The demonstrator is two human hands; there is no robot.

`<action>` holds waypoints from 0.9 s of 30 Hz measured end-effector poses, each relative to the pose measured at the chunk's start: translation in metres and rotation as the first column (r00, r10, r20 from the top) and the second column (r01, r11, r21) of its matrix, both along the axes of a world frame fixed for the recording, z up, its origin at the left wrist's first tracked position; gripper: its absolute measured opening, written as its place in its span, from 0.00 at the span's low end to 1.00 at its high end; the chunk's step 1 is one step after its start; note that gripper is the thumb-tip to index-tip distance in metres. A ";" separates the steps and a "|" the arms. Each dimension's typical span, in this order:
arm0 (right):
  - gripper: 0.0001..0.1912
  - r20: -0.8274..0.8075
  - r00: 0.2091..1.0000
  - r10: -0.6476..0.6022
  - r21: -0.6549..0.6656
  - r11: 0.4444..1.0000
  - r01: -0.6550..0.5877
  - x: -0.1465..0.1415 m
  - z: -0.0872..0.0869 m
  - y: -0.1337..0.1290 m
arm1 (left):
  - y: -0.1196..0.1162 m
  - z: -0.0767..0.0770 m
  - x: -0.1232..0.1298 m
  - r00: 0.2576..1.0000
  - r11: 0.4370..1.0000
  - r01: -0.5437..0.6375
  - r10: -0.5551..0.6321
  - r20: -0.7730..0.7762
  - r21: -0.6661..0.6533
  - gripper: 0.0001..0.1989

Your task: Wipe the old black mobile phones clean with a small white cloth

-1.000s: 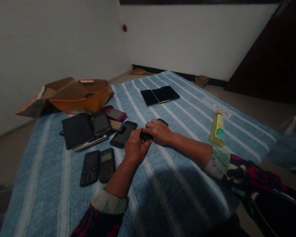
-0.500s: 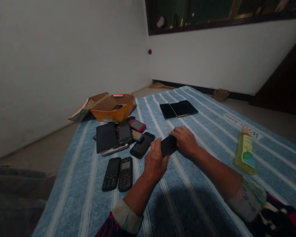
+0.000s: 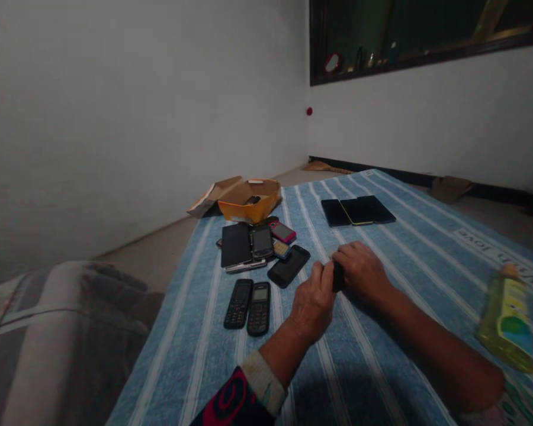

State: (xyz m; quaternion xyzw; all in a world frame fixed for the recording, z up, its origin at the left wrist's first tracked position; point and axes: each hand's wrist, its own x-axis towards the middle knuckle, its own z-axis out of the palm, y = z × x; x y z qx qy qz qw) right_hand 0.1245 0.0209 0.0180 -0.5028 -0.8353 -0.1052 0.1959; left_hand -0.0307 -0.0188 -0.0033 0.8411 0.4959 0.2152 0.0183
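Note:
Both my hands grip one small black phone above the striped cloth. My left hand has its fingers closed on the phone's left side, and my right hand holds the right side. Much of the phone is hidden by my fingers. Just left of my left hand lies a black touchscreen phone. Two keypad phones, one black and one with a pale screen, lie side by side nearer to me. Behind them is a pile with a dark flat device and a pink phone.
An open orange cardboard box stands at the back left of the blue striped cloth. Black flat devices lie at the back. A yellow-green bottle is at the right. Grey fabric is at the lower left.
The camera view has swung left, so the scene appears further right. My hands have come closer together, and the phone between them is turned, with less of its face visible.

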 end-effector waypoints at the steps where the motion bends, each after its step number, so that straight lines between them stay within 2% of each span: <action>1: 0.08 0.006 0.999 -0.033 -0.004 0.999 0.034 0.001 0.000 0.000 | -0.001 0.000 0.000 1.000 1.000 -0.006 0.006 -0.011 -0.004 0.26; 7: 0.08 0.023 0.995 -0.095 0.016 0.995 0.095 0.002 -0.001 0.000 | -0.005 0.005 0.000 1.000 0.999 0.005 -0.006 -0.008 -0.052 0.23; 11: 0.08 0.010 0.997 -0.076 0.041 0.996 0.076 -0.002 -0.002 -0.003 | -0.006 0.004 -0.001 0.999 0.998 0.007 -0.004 0.041 -0.070 0.25; 15: 0.09 -0.038 0.999 -0.032 0.061 0.998 0.034 -0.009 -0.004 -0.008 | -0.006 -0.002 -0.001 1.000 0.999 0.006 -0.004 0.028 -0.038 0.29; 20: 0.09 -0.070 0.997 -0.022 0.028 0.999 0.024 -0.015 -0.002 -0.010 | -0.004 -0.008 -0.002 1.000 1.000 0.006 -0.005 0.029 -0.003 0.30; 27: 0.10 0.006 0.983 -0.186 -0.013 0.982 0.186 -0.002 -0.001 -0.001 | -0.004 -0.002 -0.001 1.000 0.998 -0.019 0.019 -0.004 -0.063 0.29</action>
